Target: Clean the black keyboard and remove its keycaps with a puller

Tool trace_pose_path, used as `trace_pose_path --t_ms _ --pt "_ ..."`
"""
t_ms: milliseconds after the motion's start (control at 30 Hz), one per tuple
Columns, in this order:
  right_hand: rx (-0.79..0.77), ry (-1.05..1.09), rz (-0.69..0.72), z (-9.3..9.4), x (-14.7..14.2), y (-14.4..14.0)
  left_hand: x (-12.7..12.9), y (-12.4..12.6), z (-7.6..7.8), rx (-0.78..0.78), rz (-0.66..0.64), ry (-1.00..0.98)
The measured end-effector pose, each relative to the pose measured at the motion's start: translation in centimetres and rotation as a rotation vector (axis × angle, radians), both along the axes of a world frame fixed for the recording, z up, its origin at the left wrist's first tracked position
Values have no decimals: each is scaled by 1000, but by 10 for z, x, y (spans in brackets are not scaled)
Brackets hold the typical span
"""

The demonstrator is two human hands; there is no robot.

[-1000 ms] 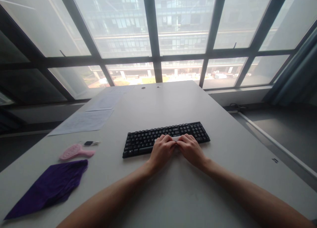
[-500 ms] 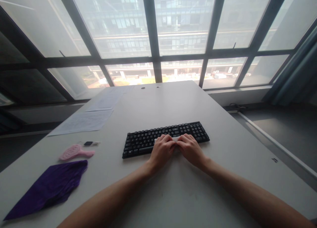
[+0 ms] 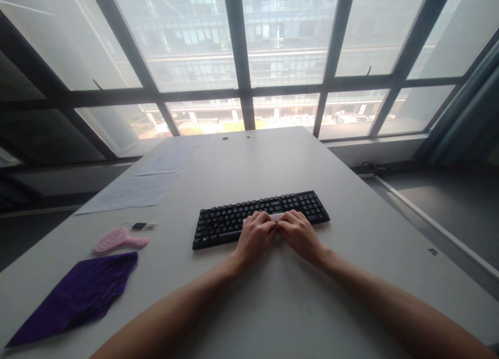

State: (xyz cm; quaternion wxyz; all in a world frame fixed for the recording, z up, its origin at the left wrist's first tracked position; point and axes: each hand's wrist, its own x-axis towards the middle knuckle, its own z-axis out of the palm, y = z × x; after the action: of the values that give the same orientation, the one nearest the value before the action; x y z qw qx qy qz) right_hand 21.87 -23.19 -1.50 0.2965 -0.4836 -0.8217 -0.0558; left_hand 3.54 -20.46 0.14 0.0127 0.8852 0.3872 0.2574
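Observation:
My left hand (image 3: 256, 235) and my right hand (image 3: 299, 234) are close together over the front edge of a black keyboard (image 3: 218, 225). Their curled fingers both grip a slim white object (image 3: 277, 217), which shows between them and past the left fingertips. Its kind I cannot make out, as the fingers cover most of it. Beneath the hands, part of the keyboard's lower rows is hidden. The keyboard lies at a slight slant, its number pad on the right.
On the white table (image 3: 268, 161), a purple cloth (image 3: 78, 296) lies at the left. Beyond it are a pink hairbrush (image 3: 117, 240) and a small black item with a light metallic end (image 3: 139, 226). White paper sheets (image 3: 132, 190) line the left edge; windows rise behind.
A little more of the white object shows between my hands, its middle slightly higher. Both hands have hardly moved, and the keyboard stays in place.

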Motion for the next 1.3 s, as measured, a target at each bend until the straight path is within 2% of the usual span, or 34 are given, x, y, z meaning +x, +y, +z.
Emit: trace_pose_path --t_ms 200,600,1000,1300 --pt "-4 5 26 0 0 1 0 0 2 2 3 -7" --pt "-21 -4 -26 -2 -1 1 0 -1 -1 0 27 27" --pt "-34 37 34 -1 -3 -2 3 -7 10 -4 76 69" --pt "-27 -46 -10 4 -3 -7 -4 -5 3 40 19 38"
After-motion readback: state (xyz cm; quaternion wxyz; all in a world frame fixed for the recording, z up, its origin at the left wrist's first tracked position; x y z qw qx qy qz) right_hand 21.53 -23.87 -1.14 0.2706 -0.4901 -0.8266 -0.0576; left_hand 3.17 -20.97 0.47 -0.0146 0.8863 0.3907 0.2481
